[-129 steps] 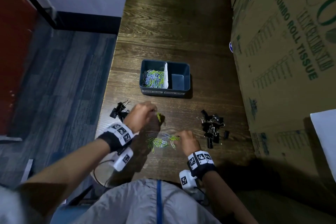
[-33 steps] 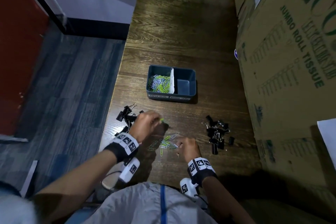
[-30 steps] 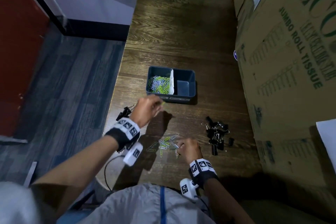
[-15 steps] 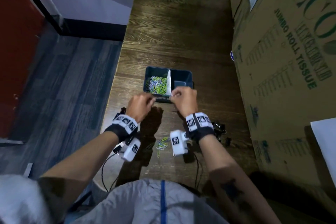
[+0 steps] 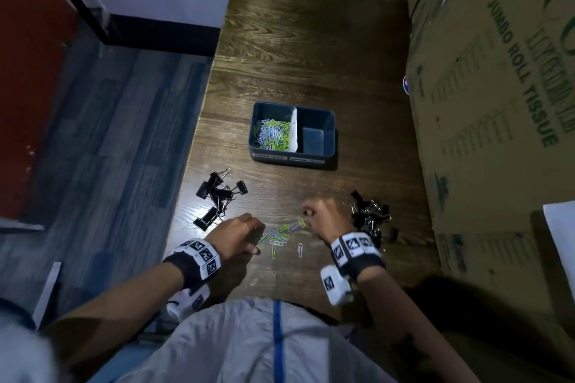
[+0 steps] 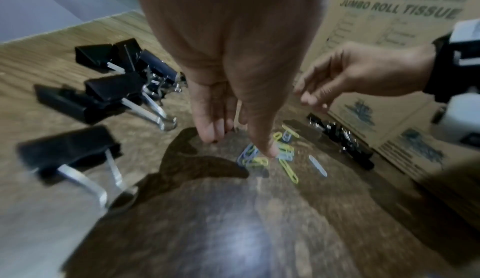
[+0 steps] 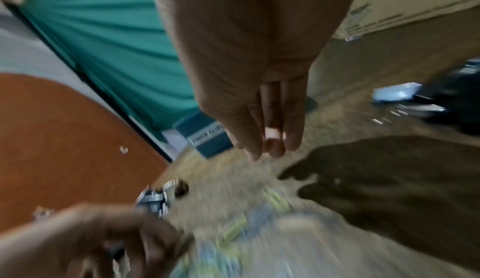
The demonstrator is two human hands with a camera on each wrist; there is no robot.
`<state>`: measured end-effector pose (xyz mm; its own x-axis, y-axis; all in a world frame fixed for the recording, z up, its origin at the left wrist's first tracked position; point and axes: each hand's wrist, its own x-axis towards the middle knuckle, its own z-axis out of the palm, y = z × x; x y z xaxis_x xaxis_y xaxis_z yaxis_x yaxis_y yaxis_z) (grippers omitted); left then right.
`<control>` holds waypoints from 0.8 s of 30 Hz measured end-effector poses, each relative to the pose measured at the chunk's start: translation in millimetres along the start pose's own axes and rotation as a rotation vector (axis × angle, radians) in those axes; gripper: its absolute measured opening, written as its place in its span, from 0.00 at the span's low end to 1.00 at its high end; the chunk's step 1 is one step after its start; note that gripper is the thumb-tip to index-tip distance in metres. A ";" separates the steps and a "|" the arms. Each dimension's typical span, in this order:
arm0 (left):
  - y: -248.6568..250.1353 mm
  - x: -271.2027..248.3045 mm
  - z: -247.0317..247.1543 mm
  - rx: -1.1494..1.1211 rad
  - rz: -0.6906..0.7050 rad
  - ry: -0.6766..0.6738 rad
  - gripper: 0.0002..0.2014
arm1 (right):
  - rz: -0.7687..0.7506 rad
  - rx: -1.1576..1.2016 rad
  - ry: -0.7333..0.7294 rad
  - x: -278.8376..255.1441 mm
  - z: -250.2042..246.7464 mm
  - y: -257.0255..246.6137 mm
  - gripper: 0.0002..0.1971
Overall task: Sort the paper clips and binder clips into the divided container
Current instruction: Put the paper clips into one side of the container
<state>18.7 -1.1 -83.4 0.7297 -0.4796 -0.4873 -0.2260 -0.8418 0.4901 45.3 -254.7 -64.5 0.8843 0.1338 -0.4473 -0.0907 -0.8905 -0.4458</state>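
Note:
A blue divided container stands mid-table; its left half holds green and lilac paper clips, and its right half looks bare. A few loose paper clips lie near the front edge between my hands. My left hand reaches down onto them, and in the left wrist view its thumb tip touches the loose paper clips with nothing pinched. My right hand hovers just right of them, fingers straight and holding nothing. Black binder clips lie in a left pile and a right pile.
A tall cardboard box printed "JUMBO ROLL TISSUE" walls off the table's right side. The table's left edge drops to a grey floor. A white sheet lies at far right. The right wrist view is motion-blurred.
Half a second ago both hands were at the container's front rim; now both have come back toward me to the loose paper clips. The loose heap is smaller than four seconds ago.

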 end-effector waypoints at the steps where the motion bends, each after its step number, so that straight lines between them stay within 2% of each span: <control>1: -2.9 -2.6 5.4 0.002 -0.008 -0.011 0.23 | 0.015 -0.048 -0.074 -10.5 15.9 11.1 0.16; 4: -6.7 -7.1 17.8 -0.004 -0.023 -0.003 0.17 | 0.040 -0.072 -0.197 -39.9 40.3 22.9 0.18; 6: -5.0 -4.7 22.3 0.000 -0.049 -0.008 0.11 | 0.016 -0.057 -0.219 -46.6 46.5 20.5 0.14; 8: 1.0 -0.3 27.0 -0.019 -0.081 -0.010 0.08 | 0.011 -0.061 -0.186 -45.0 52.2 15.2 0.09; 10: 10.7 4.6 29.0 -0.066 -0.092 0.008 0.10 | 0.017 -0.075 -0.160 -37.9 59.7 9.2 0.02; 14: 26.5 19.6 27.0 -0.096 -0.116 0.049 0.06 | -0.007 -0.090 -0.109 -28.7 68.6 -4.2 0.03; 18: 28.4 17.8 26.1 -0.084 -0.027 0.113 0.03 | -0.029 -0.015 -0.007 -27.4 70.8 8.1 0.08; 19: 26.6 14.2 26.8 -0.068 0.002 0.149 0.04 | -0.029 0.003 0.045 -29.0 70.5 15.3 0.09; 21: 21.1 5.9 29.6 -0.007 0.032 0.204 0.14 | 0.005 0.010 0.117 -33.0 68.8 26.9 0.15; 24: 14.1 0.7 36.4 0.156 0.026 0.146 0.39 | 0.030 -0.034 0.074 -33.6 67.2 29.1 0.30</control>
<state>-7.5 -22.3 -103.2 0.8056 -0.4702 -0.3606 -0.3348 -0.8633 0.3777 -17.8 -255.9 -114.5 0.9131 0.0754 -0.4007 -0.1033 -0.9079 -0.4063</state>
